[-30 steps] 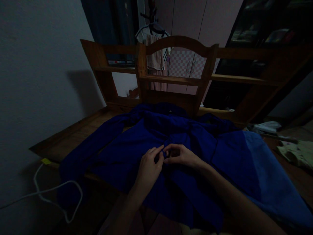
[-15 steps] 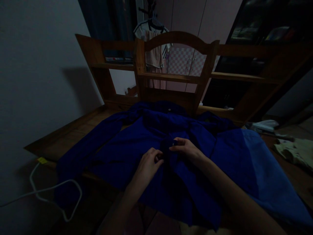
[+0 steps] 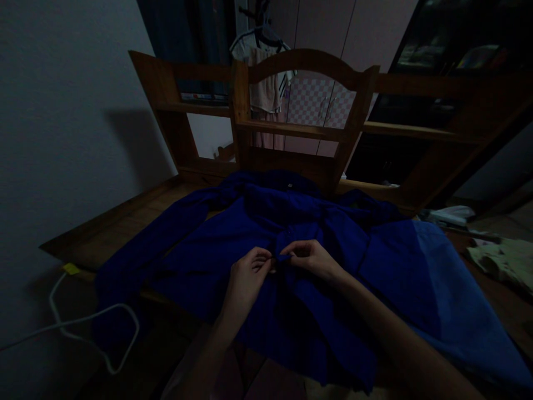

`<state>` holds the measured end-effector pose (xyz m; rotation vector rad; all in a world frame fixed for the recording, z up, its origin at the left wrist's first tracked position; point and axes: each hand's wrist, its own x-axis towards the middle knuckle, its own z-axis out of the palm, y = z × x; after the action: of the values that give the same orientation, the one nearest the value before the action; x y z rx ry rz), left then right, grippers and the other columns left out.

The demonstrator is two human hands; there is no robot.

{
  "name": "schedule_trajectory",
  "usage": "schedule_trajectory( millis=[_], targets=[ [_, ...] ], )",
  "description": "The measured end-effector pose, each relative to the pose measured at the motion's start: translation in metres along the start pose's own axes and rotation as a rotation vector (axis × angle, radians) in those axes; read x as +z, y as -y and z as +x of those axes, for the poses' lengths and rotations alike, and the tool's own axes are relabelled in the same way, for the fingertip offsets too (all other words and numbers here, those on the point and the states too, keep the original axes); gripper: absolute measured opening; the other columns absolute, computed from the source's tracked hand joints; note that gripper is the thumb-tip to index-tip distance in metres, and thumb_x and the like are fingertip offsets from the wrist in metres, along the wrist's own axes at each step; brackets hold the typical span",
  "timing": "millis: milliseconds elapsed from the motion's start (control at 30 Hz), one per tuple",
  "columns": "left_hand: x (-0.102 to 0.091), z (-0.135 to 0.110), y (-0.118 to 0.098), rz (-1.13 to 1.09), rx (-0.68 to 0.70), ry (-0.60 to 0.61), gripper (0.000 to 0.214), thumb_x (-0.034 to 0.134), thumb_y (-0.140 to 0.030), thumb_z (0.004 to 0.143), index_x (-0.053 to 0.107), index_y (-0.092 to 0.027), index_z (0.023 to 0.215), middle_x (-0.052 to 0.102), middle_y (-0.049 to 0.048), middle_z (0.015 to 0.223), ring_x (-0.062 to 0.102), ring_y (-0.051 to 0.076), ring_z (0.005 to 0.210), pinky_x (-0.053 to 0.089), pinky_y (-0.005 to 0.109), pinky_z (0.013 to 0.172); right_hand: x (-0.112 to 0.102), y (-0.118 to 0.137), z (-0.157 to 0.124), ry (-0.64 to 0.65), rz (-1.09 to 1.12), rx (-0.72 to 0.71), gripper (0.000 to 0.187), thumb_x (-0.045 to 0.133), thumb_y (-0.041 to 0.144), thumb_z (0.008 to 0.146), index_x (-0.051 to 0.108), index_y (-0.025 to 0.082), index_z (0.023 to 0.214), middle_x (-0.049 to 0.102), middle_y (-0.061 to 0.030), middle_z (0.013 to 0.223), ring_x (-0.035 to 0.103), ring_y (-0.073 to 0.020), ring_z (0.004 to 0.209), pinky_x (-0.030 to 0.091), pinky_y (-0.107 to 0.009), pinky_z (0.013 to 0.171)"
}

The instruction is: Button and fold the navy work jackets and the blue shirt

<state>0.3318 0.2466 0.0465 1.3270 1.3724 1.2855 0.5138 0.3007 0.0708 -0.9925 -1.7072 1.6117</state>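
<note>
A dark blue long-sleeved shirt (image 3: 225, 233) lies spread over the wooden desk, its collar at the far side and its hem hanging over the near edge. At the middle of its front, my left hand (image 3: 252, 272) pinches the edge of the cloth between thumb and fingertips. Close beside it on the right, my right hand (image 3: 310, 258) grips the overlapping front edge of the same shirt, thumb against forefinger. The fingertips of both hands nearly meet. Whether a button is between them is too dark to make out.
A wooden desk (image 3: 120, 222) with a shelf frame (image 3: 291, 130) stands ahead. A white cable (image 3: 95, 316) loops at the left. Lighter blue cloth (image 3: 462, 294) lies at the right, with pale fabric (image 3: 502, 258) beyond. Clothes on hangers (image 3: 266, 83) hang behind the shelf.
My right hand has come slightly down and left, bringing the shirt's front edge closer to my left hand. The raised fold of cloth between the hands is now lower and flatter.
</note>
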Motion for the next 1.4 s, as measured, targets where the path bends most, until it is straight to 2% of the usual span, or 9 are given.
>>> schedule_trajectory(
  millis=[200,300,400,467,633,867,1033,1200,1400],
  targets=[
    [0.002,-0.007,-0.002,-0.033,0.007,-0.018,0.013,0.061,-0.022,0.076,0.061,-0.017,0.088,0.068,0.0041,0.086,0.068,0.017,0.083,0.055,0.025,0.074,0.002,0.007,-0.002,-0.019,-0.051,-0.033,0.032,0.068,0.044,0.075,0.071,0.015,0.089,0.056,0.0013,0.066,0.049,-0.0095,0.061,0.036,-0.022,0.058],
    [0.003,-0.009,0.001,-0.05,0.016,-0.027,0.014,0.061,-0.02,0.076,0.061,-0.017,0.089,0.069,0.0041,0.088,0.068,0.017,0.087,0.054,0.025,0.078,0.002,0.007,-0.001,-0.053,-0.1,-0.118,0.036,0.06,0.048,0.082,0.073,0.015,0.079,0.056,-0.0007,0.066,0.053,-0.0113,0.065,0.04,-0.024,0.064],
    [0.002,-0.01,0.003,-0.062,0.018,-0.052,0.015,0.062,-0.024,0.077,0.061,-0.017,0.09,0.069,0.0041,0.087,0.068,0.018,0.086,0.054,0.026,0.077,0.003,0.003,0.0,-0.071,-0.151,-0.158,0.033,0.065,0.047,0.078,0.072,0.016,0.072,0.061,-0.0027,0.076,0.054,-0.0117,0.065,0.041,-0.024,0.061],
    [0.001,-0.01,0.003,-0.071,0.025,-0.045,0.016,0.062,-0.026,0.077,0.06,-0.017,0.091,0.069,0.0046,0.089,0.068,0.018,0.087,0.054,0.026,0.078,0.005,0.001,-0.001,-0.073,-0.173,-0.168,0.028,0.069,0.045,0.075,0.073,0.017,0.077,0.063,-0.0035,0.082,0.056,-0.0126,0.067,0.042,-0.025,0.061],
    [-0.002,-0.012,0.003,-0.061,0.028,-0.018,0.017,0.062,-0.025,0.077,0.06,-0.017,0.092,0.069,0.0051,0.094,0.068,0.018,0.089,0.054,0.026,0.08,0.011,0.0,-0.002,-0.114,-0.244,-0.257,0.024,0.068,0.041,0.078,0.073,0.02,0.089,0.065,-0.0046,0.088,0.06,-0.0161,0.079,0.045,-0.027,0.071],
    [-0.001,-0.016,0.003,-0.022,0.039,-0.04,0.016,0.059,-0.022,0.078,0.061,-0.018,0.094,0.068,0.0042,0.095,0.066,0.018,0.093,0.052,0.025,0.083,0.013,-0.002,-0.002,-0.107,-0.298,-0.205,0.024,0.069,0.041,0.077,0.069,0.019,0.085,0.065,-0.0023,0.079,0.057,-0.0133,0.068,0.042,-0.024,0.061],
    [-0.003,-0.018,-0.006,-0.004,0.013,-0.081,0.023,0.053,-0.037,0.086,0.062,-0.018,0.095,0.069,0.0047,0.095,0.066,0.017,0.089,0.051,0.024,0.076,0.017,-0.003,-0.003,-0.119,-0.372,-0.205,0.017,0.067,0.035,0.079,0.066,0.02,0.087,0.065,-0.0011,0.079,0.057,-0.0127,0.068,0.042,-0.023,0.061],
    [-0.002,-0.012,-0.004,-0.073,-0.026,-0.087,0.026,0.064,-0.041,0.078,0.062,-0.016,0.085,0.069,0.0047,0.083,0.067,0.018,0.082,0.052,0.023,0.071,0.022,0.0,-0.006,-0.12,-0.46,-0.265,0.012,0.064,0.03,0.081,0.064,0.021,0.088,0.063,-0.0002,0.078,0.056,-0.0119,0.066,0.041,-0.022,0.06],
    [-0.001,-0.01,0.0,-0.089,-0.029,-0.108,0.023,0.065,-0.038,0.077,0.062,-0.016,0.081,0.069,0.0037,0.08,0.067,0.017,0.08,0.052,0.022,0.069,0.024,0.0,-0.008,-0.106,-0.489,-0.271,0.012,0.063,0.031,0.082,0.062,0.021,0.089,0.063,0.0006,0.074,0.057,-0.0119,0.064,0.04,-0.022,0.059]
  ],
)
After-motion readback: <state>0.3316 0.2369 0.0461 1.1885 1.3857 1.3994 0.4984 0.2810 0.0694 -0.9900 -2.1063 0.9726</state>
